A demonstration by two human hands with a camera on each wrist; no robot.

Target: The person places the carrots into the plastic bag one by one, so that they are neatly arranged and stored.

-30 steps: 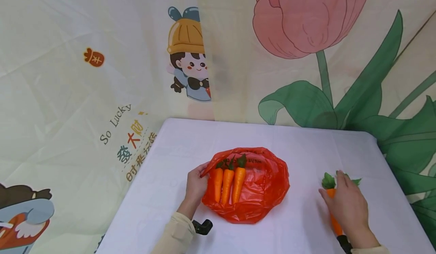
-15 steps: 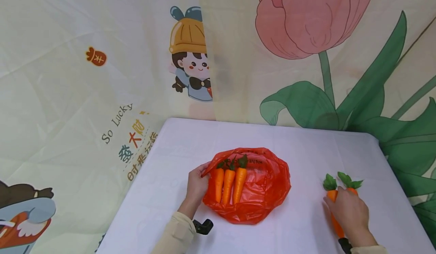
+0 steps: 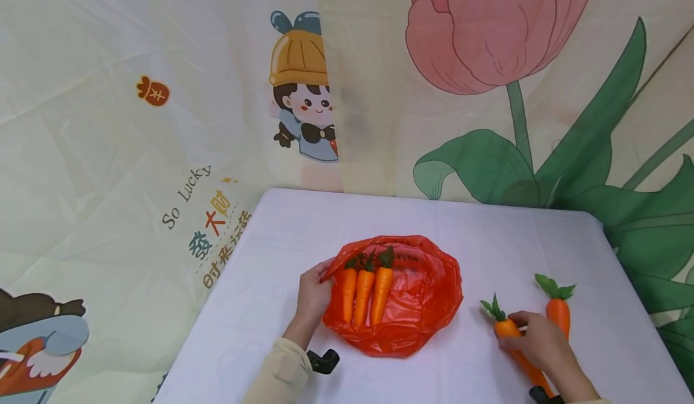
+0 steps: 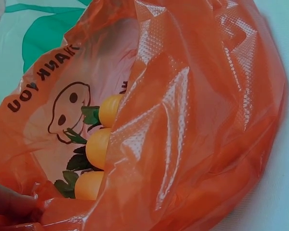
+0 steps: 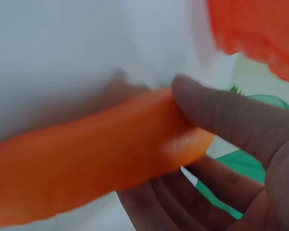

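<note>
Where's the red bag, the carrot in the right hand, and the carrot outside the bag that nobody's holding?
Red bag (image 3: 390, 341): head view, on its front wall.
Held carrot (image 5: 96, 155): right wrist view, on its orange body.
Loose carrot (image 3: 558, 315): head view, on its orange body below the leaves.

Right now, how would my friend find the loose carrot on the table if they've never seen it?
On the pale table, find the open red bag, then go right to the person's right hand. Just past that hand lies the loose carrot, leaves pointing away from the person. Unlike the three bagged carrots and the held carrot, no bag or fingers surround it.
</note>
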